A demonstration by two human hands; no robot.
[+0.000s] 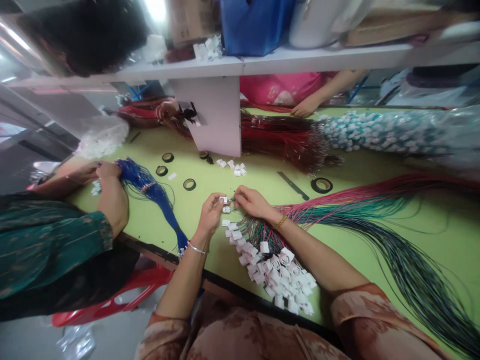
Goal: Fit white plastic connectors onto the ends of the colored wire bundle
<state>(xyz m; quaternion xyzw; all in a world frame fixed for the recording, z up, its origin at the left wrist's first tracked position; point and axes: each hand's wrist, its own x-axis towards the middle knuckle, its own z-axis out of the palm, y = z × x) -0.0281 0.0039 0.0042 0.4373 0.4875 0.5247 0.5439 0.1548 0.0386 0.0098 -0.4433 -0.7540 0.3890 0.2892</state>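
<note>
My left hand (212, 211) pinches a small white connector (224, 200) over the green table. Just right of it, my right hand (250, 201) is closed on a thin wire end near the connector. Another white connector (226, 210) lies just below the held one. Below my hands a pile of white connectors (285, 275) with wires attached lies near the table's front edge. Pink, green and dark wires (360, 220) run from the pile under my right forearm to the right.
Black tape rolls (321, 185) and a dark flat strip (292, 185) lie on the table (262, 175). A person at left handles blue wires (161, 200). Across the table, another person's hand (305, 106) rests by red wires (281, 140). A shelf (262, 65) spans above.
</note>
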